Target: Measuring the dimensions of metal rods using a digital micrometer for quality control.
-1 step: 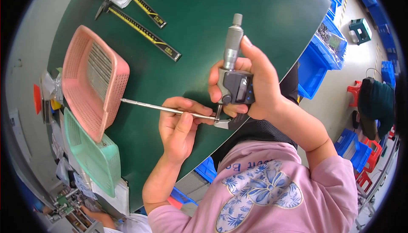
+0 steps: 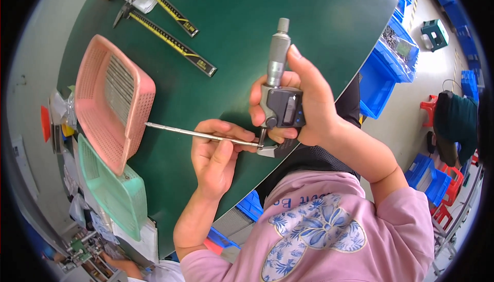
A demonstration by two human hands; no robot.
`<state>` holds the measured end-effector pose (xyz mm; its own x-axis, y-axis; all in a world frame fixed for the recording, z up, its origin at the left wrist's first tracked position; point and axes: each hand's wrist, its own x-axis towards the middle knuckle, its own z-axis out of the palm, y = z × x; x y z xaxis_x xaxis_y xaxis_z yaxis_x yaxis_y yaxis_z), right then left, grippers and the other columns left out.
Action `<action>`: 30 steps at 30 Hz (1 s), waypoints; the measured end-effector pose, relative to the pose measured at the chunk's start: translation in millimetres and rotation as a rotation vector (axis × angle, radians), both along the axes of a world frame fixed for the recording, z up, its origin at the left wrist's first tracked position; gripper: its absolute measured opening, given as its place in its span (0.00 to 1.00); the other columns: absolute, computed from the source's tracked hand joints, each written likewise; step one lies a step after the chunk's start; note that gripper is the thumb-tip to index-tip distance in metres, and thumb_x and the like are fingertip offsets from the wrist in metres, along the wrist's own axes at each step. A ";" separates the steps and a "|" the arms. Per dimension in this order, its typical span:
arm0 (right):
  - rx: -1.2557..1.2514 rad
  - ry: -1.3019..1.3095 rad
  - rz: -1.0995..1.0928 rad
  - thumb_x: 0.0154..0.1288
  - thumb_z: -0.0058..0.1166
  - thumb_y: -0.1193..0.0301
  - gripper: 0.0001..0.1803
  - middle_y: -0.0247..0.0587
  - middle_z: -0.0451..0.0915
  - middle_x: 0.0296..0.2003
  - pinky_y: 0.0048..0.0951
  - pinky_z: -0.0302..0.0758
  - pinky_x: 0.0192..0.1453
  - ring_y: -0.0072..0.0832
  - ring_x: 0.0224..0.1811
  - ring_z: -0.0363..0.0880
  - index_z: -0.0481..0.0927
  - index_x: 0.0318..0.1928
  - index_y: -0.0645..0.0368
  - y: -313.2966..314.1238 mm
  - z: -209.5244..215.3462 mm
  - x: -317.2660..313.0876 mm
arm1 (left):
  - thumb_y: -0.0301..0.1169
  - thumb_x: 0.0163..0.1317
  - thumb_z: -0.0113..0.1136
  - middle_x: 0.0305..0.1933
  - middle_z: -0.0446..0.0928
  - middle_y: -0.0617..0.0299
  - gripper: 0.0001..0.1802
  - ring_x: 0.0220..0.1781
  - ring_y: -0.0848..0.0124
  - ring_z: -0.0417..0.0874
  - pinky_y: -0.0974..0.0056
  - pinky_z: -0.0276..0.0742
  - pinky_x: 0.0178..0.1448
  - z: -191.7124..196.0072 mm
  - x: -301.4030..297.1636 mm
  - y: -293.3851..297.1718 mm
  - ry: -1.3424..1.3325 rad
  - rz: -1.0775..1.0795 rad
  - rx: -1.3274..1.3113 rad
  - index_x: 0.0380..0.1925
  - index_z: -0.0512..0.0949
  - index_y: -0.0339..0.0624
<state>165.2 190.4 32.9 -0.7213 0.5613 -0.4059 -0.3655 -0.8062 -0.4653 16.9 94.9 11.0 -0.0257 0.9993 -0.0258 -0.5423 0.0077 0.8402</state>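
My left hand pinches a long thin metal rod that lies level over the green table, its far tip close to the pink basket. My right hand grips a digital micrometer, held upright with its grey thimble pointing away from me. The micrometer's jaw sits around the near end of the rod, just right of my left fingers. I cannot tell whether the jaw touches the rod.
A pink mesh basket holding metal rods tilts at the table's left, with a green basket below it. Two yellow-scaled calipers lie at the back. Blue bins stand on the floor to the right, and a person sits beyond them.
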 end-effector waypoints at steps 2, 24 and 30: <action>0.026 0.008 -0.018 0.52 0.31 0.37 0.37 0.43 0.73 0.18 0.19 0.57 0.11 0.21 0.07 0.60 0.72 0.27 0.63 -1.2 -2.9 1.2 | 0.27 0.56 0.51 0.36 0.72 0.48 0.14 0.37 0.64 0.77 0.63 0.76 0.41 -1.3 0.2 -0.7 0.008 0.001 0.012 0.41 0.61 0.38; 0.040 0.015 -0.007 0.53 0.32 0.41 0.34 0.44 0.73 0.19 0.20 0.57 0.11 0.22 0.08 0.60 0.72 0.28 0.64 -0.7 -3.1 3.0 | 0.18 0.51 0.53 0.33 0.70 0.51 0.15 0.33 0.64 0.77 0.64 0.77 0.38 -1.5 1.6 -1.1 0.027 0.053 -0.006 0.36 0.60 0.40; 0.041 0.018 -0.007 0.52 0.33 0.41 0.34 0.42 0.73 0.19 0.20 0.56 0.11 0.22 0.07 0.59 0.72 0.28 0.63 -0.7 -2.2 1.5 | 0.18 0.51 0.53 0.33 0.70 0.51 0.15 0.33 0.64 0.77 0.64 0.77 0.37 -2.0 0.7 -1.4 0.043 0.060 0.008 0.36 0.60 0.40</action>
